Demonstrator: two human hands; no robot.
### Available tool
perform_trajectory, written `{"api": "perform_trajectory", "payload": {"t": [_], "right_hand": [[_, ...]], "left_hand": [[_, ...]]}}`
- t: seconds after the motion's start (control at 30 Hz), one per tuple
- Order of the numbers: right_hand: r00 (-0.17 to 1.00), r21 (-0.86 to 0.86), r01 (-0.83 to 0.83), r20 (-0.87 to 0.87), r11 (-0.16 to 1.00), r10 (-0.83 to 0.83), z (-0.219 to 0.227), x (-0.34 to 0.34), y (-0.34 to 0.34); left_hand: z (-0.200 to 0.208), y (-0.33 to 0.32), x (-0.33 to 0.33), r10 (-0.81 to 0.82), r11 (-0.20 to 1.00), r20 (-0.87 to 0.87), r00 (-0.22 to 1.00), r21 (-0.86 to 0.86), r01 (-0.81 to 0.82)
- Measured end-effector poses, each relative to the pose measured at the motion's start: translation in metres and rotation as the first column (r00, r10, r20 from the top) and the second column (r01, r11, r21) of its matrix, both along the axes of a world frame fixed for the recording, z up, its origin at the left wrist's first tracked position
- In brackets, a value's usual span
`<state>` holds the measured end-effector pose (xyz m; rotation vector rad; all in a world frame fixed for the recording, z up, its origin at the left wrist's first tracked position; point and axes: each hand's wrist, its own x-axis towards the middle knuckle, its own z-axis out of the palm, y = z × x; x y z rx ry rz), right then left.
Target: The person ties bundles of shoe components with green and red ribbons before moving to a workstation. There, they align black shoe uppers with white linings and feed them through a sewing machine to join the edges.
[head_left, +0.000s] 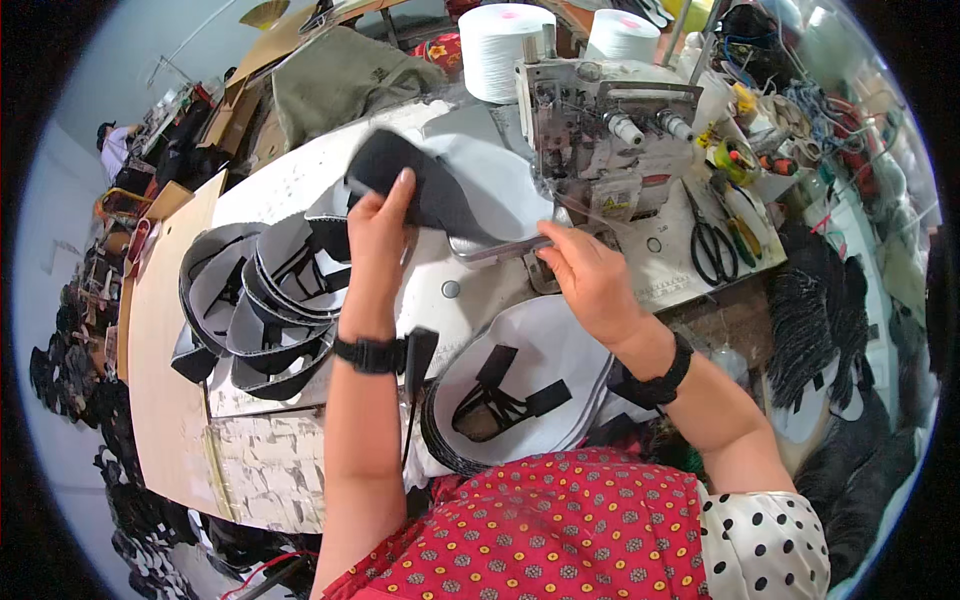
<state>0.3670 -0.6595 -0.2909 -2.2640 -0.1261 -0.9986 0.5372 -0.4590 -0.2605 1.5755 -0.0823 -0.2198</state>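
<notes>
A curved fabric piece (pixel 445 195), black on one side and white on the other, stands up over the metal plate of a sewing machine (pixel 620 130). My left hand (pixel 378 225) is closed on its left part, thumb against the black side. At the right end of the piece, beside the machine's sewing area, my right hand (pixel 595 275) pinches the edge between thumb and fingers. The machine's foot and needle are too small to make out. Stitched pieces (pixel 275 290) of the same kind, white with black straps, are nested left of my left hand.
More white pieces (pixel 535 390) with black straps lie stacked in front of me. Two white thread cones (pixel 508 52) stand behind the machine. Black-handled scissors (pixel 714 245) lie on the right. Black fringed bundles (pixel 818 310) hang beyond the table's edge. Another person (pixel 115 150) is far left.
</notes>
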Motion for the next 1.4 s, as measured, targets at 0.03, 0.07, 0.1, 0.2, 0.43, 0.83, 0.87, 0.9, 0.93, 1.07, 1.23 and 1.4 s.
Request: {"api": "perform_trajectory", "payload": {"t": [0.03, 0.07, 0.1, 0.2, 0.43, 0.83, 0.87, 0.9, 0.93, 1.07, 1.23, 1.4], "right_hand": [[0.999, -0.047, 0.048, -0.015, 0.998, -0.049, 0.001, 0.000, -0.002], [0.994, -0.078, 0.100, -0.031, 0.992, -0.102, 0.002, 0.000, -0.004], [0.994, -0.087, 0.100, -0.029, 0.991, -0.103, 0.004, 0.001, -0.005], [0.995, -0.037, 0.095, -0.015, 0.995, -0.096, 0.013, 0.004, -0.010], [0.936, 0.474, -0.141, -0.224, 0.869, 0.273, 0.048, -0.004, -0.008], [0.950, 0.398, -0.032, -0.271, 0.917, 0.151, 0.035, 0.010, -0.008], [0.959, 0.460, -0.082, -0.205, 0.884, 0.195, 0.031, 0.011, -0.008], [0.965, 0.520, -0.133, -0.127, 0.844, 0.230, 0.028, 0.011, -0.007], [0.964, 0.468, -0.145, -0.132, 0.872, 0.231, 0.027, 0.005, -0.012], [0.951, 0.247, -0.266, -0.090, 0.932, 0.295, 0.026, -0.018, -0.023], [0.898, 0.403, -0.260, -0.233, 0.878, 0.373, 0.019, -0.030, -0.026], [0.962, 0.208, -0.236, -0.085, 0.949, 0.258, 0.005, -0.008, -0.018]], "left_hand": [[0.002, 0.005, -0.010, -0.048, 0.997, -0.027, 0.998, 0.056, 0.049], [0.006, 0.010, -0.023, -0.088, 0.988, -0.079, 0.993, 0.119, 0.097], [0.011, 0.014, -0.038, -0.148, 0.975, -0.111, 0.983, 0.149, 0.163], [0.028, 0.017, -0.076, -0.279, 0.919, -0.184, 0.943, 0.232, 0.318], [0.023, -0.015, -0.081, -0.593, 0.800, 0.570, 0.569, 0.495, 0.339], [0.030, -0.042, -0.049, -0.278, 0.882, 0.851, 0.446, 0.410, -0.231], [0.027, -0.044, -0.045, -0.286, 0.915, 0.811, 0.510, 0.390, -0.106], [0.023, -0.044, -0.043, -0.331, 0.934, 0.710, 0.621, 0.340, 0.109], [0.019, -0.042, -0.039, -0.407, 0.898, 0.605, 0.685, 0.404, 0.177], [0.009, -0.025, -0.023, -0.552, 0.834, 0.499, 0.668, 0.322, 0.449], [-0.003, -0.018, -0.014, -0.330, 0.832, 0.083, 0.940, -0.446, 0.331], [-0.008, -0.020, 0.003, -0.243, 0.747, 0.087, 0.966, -0.619, 0.243]]}}
